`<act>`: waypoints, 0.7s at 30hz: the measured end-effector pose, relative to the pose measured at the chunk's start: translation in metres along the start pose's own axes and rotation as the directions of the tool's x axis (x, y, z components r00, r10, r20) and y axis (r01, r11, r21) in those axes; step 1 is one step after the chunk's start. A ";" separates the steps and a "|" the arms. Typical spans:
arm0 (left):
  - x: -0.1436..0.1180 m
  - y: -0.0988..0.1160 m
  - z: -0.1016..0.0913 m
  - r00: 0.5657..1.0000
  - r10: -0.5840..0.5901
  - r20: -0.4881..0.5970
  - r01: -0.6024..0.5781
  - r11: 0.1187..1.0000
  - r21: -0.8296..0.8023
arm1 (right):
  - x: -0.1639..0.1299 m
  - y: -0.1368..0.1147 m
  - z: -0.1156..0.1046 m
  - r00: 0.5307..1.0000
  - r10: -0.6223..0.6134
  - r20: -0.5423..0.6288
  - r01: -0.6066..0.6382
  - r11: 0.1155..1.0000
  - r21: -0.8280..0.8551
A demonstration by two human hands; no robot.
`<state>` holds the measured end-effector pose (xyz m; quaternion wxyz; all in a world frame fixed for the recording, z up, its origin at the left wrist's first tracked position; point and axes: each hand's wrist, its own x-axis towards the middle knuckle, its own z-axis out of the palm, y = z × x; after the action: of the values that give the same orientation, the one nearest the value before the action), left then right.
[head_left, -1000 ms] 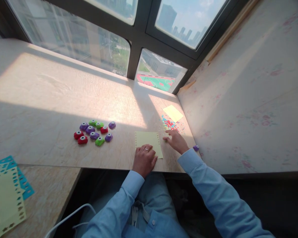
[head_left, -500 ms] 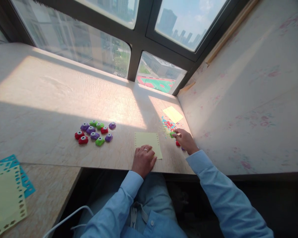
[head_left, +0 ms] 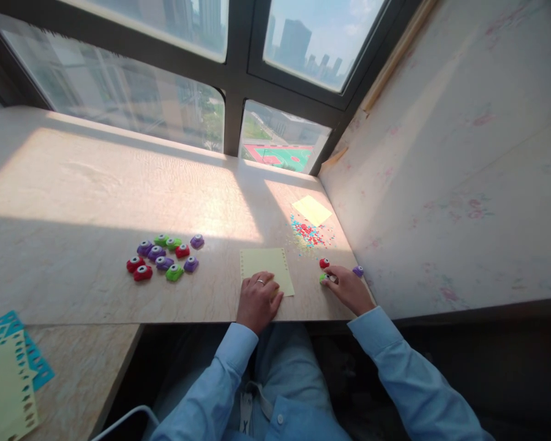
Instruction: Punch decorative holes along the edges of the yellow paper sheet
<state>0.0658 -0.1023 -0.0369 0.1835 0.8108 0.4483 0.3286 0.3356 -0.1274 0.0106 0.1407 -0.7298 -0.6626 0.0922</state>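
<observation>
My left hand lies with its fingers over the lower part of a pale yellow sheet of paper, pressing on it. Small shapes are cut out along the sheet's left and right edges. On the right, my right hand is closed on a green paper punch, low at the tabletop; the fingers partly cover it. Just beyond it stands a red paper punch, and a purple paper punch sits to the right, close to the wall.
Several red, green and purple punches are grouped on the left. Red, blue and yellow-green paper bits lie near another yellow sheet. Punched yellow and blue sheets rest at lower left. A window and a wall border the table.
My right hand has moved back from beside the paper bits toward the table's front edge, with the green punch. The red and purple punches now show more fully. My left hand stays on the sheet.
</observation>
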 end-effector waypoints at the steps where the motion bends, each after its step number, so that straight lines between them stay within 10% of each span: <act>1: 0.000 0.000 0.000 1.000 0.001 -0.002 -0.001 1.000 0.003 | -0.002 0.004 0.002 0.999 0.002 -0.044 -0.001 1.000 0.010; 9: -0.001 -0.003 0.001 1.000 0.005 -0.010 -0.005 1.000 0.025 | -0.020 -0.005 0.024 0.916 -0.061 -0.397 0.106 0.990 0.091; 21: 0.000 -0.001 0.001 1.000 0.016 -0.007 -0.016 0.998 0.060 | -0.045 -0.033 0.075 0.875 -0.100 -0.474 0.199 0.966 0.163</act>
<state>0.0655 -0.1014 -0.0381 0.1547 0.8182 0.4521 0.3197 0.2754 -0.1627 -0.0514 0.3760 -0.6585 -0.6514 -0.0268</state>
